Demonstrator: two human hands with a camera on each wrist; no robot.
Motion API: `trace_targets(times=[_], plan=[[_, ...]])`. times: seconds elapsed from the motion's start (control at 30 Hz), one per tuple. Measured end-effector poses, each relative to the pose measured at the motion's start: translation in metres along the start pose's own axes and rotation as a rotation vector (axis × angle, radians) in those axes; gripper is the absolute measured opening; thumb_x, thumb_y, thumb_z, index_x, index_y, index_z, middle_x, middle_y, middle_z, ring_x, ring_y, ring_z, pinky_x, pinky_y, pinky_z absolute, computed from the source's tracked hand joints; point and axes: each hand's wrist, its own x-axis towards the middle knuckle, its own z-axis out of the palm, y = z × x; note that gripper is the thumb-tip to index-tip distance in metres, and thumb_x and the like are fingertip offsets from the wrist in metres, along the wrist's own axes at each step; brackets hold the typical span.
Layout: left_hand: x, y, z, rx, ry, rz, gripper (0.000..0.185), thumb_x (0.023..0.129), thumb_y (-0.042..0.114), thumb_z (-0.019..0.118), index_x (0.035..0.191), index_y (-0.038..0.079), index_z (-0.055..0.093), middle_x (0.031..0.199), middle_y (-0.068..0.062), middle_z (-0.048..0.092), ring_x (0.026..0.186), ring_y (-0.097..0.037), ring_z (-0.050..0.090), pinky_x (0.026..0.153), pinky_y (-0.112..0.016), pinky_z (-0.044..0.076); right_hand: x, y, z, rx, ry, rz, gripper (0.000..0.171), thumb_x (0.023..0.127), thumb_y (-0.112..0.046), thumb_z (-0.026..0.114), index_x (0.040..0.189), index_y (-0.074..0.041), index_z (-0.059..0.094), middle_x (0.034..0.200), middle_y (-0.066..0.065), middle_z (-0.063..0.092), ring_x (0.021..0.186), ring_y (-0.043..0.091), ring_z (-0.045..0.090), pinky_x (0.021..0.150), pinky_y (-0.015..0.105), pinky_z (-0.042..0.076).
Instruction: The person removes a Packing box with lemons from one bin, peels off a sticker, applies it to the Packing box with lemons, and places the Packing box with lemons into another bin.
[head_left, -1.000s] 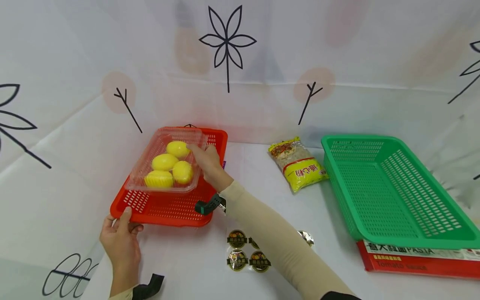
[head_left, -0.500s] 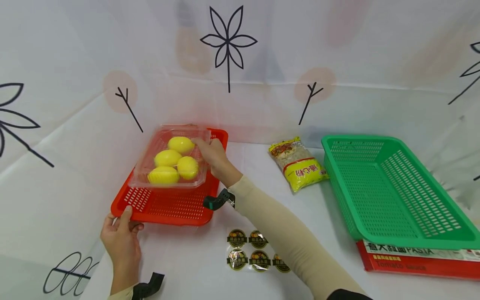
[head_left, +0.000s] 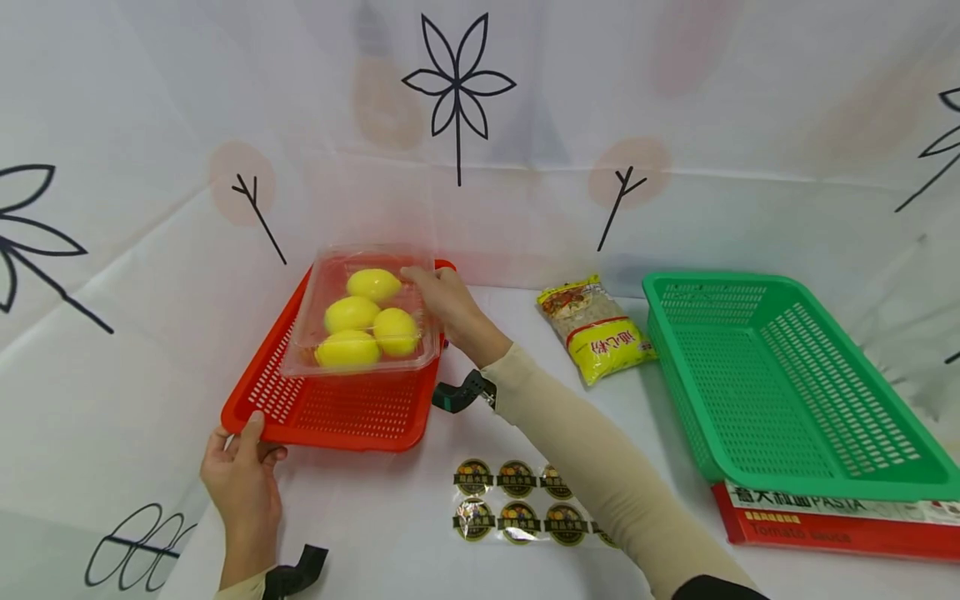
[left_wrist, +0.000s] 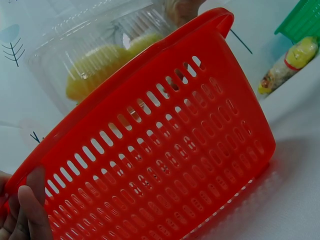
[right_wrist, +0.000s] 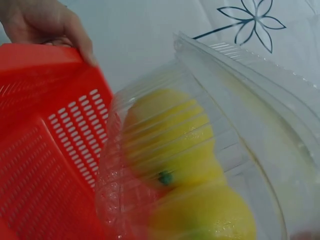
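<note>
My right hand [head_left: 450,304] grips the clear box [head_left: 360,312] (four lemons inside) above the red basket [head_left: 337,408]; my left hand [head_left: 243,475] pinches that basket's near corner.

Left hand [head_left: 242,477] grips the near left corner of the basket [head_left: 337,408] on the table [head_left: 420,567]. Above the basket's far right part, the right hand [head_left: 450,304] holds a box [head_left: 363,312] by its right side, lemons [head_left: 360,329] inside. Stickers [head_left: 517,504] lie in front, right of the basket. A noodle bag [head_left: 596,329] sits right of it, then a second basket [head_left: 780,375] on a pasta pack [head_left: 825,517].
</note>
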Motion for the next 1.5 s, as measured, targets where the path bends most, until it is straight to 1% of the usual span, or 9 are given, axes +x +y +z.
trace_targets(times=[0.13, 0.27, 0.4, 0.53, 0.73, 1.0, 1.17, 1.3, 1.5], plan=[[0.000, 0.000, 0.000, 0.010, 0.004, 0.002, 0.051, 0.094, 0.026, 0.080, 0.135, 0.004, 0.059, 0.138, -0.019, 0.062, 0.066, -0.018, 0.070, 0.062, -0.023, 0.059, -0.002, -0.002, -0.007, -0.017, -0.026, 0.003, 0.051, 0.103, -0.040, 0.063, 0.134, -0.001, 0.055, 0.119, 0.012, 0.066, 0.100, 0.026, 0.069, 0.076, 0.037, 0.063], [0.000, -0.001, -0.001, 0.011, 0.004, -0.002, 0.048, 0.095, 0.024, 0.079, 0.134, 0.004, 0.059, 0.136, -0.018, 0.063, 0.064, -0.018, 0.069, 0.060, -0.023, 0.059, -0.006, -0.006, -0.014, -0.021, -0.050, 0.023, 0.055, 0.103, -0.042, 0.063, 0.138, -0.002, 0.049, 0.134, 0.019, 0.060, 0.112, 0.032, 0.064, 0.085, 0.040, 0.061], [0.001, 0.000, -0.001, -0.003, 0.003, -0.008, 0.045, 0.096, 0.022, 0.078, 0.132, 0.004, 0.059, 0.134, -0.019, 0.064, 0.062, -0.017, 0.068, 0.057, -0.023, 0.058, -0.009, -0.009, -0.019, -0.026, -0.090, 0.023, 0.055, 0.104, -0.042, 0.062, 0.139, -0.002, 0.048, 0.140, 0.022, 0.056, 0.122, 0.039, 0.060, 0.089, 0.041, 0.059], [0.001, 0.001, -0.001, -0.002, 0.003, -0.006, 0.046, 0.096, 0.022, 0.078, 0.133, 0.004, 0.059, 0.134, -0.019, 0.063, 0.063, -0.017, 0.068, 0.058, -0.022, 0.058, -0.015, -0.014, -0.026, -0.066, -0.127, -0.003, 0.051, 0.105, -0.042, 0.059, 0.142, -0.008, 0.049, 0.140, 0.019, 0.057, 0.126, 0.039, 0.057, 0.087, 0.042, 0.060], [0.000, 0.000, -0.001, 0.019, -0.004, 0.006, 0.051, 0.095, 0.026, 0.078, 0.137, 0.004, 0.058, 0.138, -0.019, 0.062, 0.067, -0.018, 0.069, 0.063, -0.022, 0.059, -0.020, -0.018, -0.035, -0.068, -0.154, -0.016, 0.050, 0.106, -0.041, 0.059, 0.142, -0.007, 0.053, 0.136, 0.016, 0.060, 0.125, 0.039, 0.057, 0.092, 0.045, 0.058], [0.000, 0.001, -0.003, -0.004, -0.018, 0.013, 0.047, 0.097, 0.022, 0.077, 0.135, 0.002, 0.058, 0.136, -0.022, 0.062, 0.064, -0.018, 0.068, 0.060, -0.022, 0.058, -0.030, -0.019, -0.047, -0.104, -0.172, 0.009, 0.058, 0.105, -0.044, 0.059, 0.146, -0.004, 0.050, 0.137, 0.014, 0.056, 0.120, 0.038, 0.058, 0.095, 0.053, 0.055], [0.000, 0.001, -0.004, -0.014, -0.018, 0.014, 0.045, 0.097, 0.021, 0.076, 0.134, 0.001, 0.058, 0.134, -0.022, 0.062, 0.064, -0.018, 0.068, 0.059, -0.022, 0.058, -0.036, -0.019, -0.055, -0.145, -0.175, 0.015, 0.060, 0.104, -0.046, 0.059, 0.147, -0.004, 0.049, 0.138, 0.016, 0.055, 0.116, 0.039, 0.060, 0.090, 0.051, 0.058], [-0.001, 0.001, -0.004, -0.013, -0.016, 0.015, 0.046, 0.097, 0.022, 0.076, 0.134, 0.002, 0.058, 0.135, -0.022, 0.062, 0.064, -0.018, 0.068, 0.060, -0.021, 0.058, -0.039, -0.019, -0.061, -0.155, -0.180, -0.011, 0.057, 0.105, -0.044, 0.058, 0.144, -0.003, 0.052, 0.136, 0.019, 0.057, 0.113, 0.039, 0.062, 0.087, 0.050, 0.059], [0.000, 0.001, -0.003, -0.008, -0.022, 0.012, 0.046, 0.097, 0.023, 0.076, 0.134, 0.002, 0.058, 0.136, -0.020, 0.063, 0.065, -0.018, 0.067, 0.060, -0.021, 0.058, -0.044, -0.014, -0.076, -0.163, -0.148, -0.021, 0.056, 0.105, -0.042, 0.058, 0.146, -0.004, 0.052, 0.135, 0.021, 0.057, 0.112, 0.038, 0.062, 0.090, 0.051, 0.057]])
